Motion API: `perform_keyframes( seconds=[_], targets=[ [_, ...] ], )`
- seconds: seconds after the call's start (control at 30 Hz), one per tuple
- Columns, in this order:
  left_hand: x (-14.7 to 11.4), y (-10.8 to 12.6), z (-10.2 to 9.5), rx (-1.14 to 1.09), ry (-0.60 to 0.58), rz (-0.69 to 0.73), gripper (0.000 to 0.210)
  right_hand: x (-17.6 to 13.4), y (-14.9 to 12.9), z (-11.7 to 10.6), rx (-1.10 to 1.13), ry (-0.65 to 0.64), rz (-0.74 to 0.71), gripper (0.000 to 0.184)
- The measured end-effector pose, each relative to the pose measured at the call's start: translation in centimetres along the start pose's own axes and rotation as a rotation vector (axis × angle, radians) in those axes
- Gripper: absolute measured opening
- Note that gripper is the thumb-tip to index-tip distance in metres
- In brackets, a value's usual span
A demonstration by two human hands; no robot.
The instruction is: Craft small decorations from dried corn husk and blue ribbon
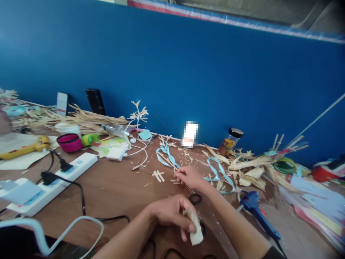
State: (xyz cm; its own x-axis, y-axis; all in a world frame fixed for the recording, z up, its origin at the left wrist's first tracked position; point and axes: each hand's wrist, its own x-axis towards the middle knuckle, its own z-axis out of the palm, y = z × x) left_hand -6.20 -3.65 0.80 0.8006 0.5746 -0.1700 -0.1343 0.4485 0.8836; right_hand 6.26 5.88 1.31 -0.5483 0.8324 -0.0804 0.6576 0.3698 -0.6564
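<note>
My left hand (172,215) is low in the middle, with thumb and fingers pinched on a pale strip of dried husk (197,232) that hangs down past the fingertips. Beyond it, my right hand (191,178) rests on the brown tabletop, its fingers drawn together. Whatever is between those fingertips is too small to tell. Close by are a husk flower with thin stems (167,158), a curled light blue ribbon (159,158) and some short pale strips (158,176). A second blue ribbon loop (221,174) lies right of this hand.
A blue glue gun (260,214) lies at right, beside dried husks (252,172). A jar with a black lid (231,141) stands near the blue partition (172,72). At left are a white power strip (78,168) with black cables, a yellow glue gun (29,147) and a pink band (69,142).
</note>
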Motion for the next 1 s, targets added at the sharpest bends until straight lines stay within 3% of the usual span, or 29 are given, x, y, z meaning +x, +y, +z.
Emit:
perform_keyframes(
  seconds=[0.17,0.33,0.5,0.63,0.73,0.9,1.0],
  targets=[
    [0.1,-0.3,-0.3,-0.035,0.056,0.039,0.021,2.1,-1.8,1.9,-0.212,0.035,-0.008,0.021],
    [0.3,-0.2,-0.3,0.007,0.037,0.091,0.016,2.6,-2.4,2.6,-0.36,0.113,0.001,0.017],
    [0.2,-0.3,-0.4,0.013,0.019,0.07,0.015,2.0,-2.4,1.5,-0.395,0.158,-0.021,0.02],
    [0.5,-0.5,-0.3,-0.029,0.067,0.116,0.017,-0.3,-1.6,-0.4,-0.395,0.189,-0.018,0.024],
    [1.0,-0.4,-0.4,-0.161,0.243,0.268,0.016,-3.5,-0.3,-1.6,-0.384,0.156,-0.009,0.022],
    [2.0,0.0,-1.9,-0.53,0.728,0.56,0.017,-8.9,1.0,-1.6,-0.351,0.061,-0.043,0.018],
    [2.5,0.0,-2.8,-0.583,0.865,0.599,0.015,-10.8,0.7,-0.8,-0.388,0.02,-0.11,0.035]
  ],
)
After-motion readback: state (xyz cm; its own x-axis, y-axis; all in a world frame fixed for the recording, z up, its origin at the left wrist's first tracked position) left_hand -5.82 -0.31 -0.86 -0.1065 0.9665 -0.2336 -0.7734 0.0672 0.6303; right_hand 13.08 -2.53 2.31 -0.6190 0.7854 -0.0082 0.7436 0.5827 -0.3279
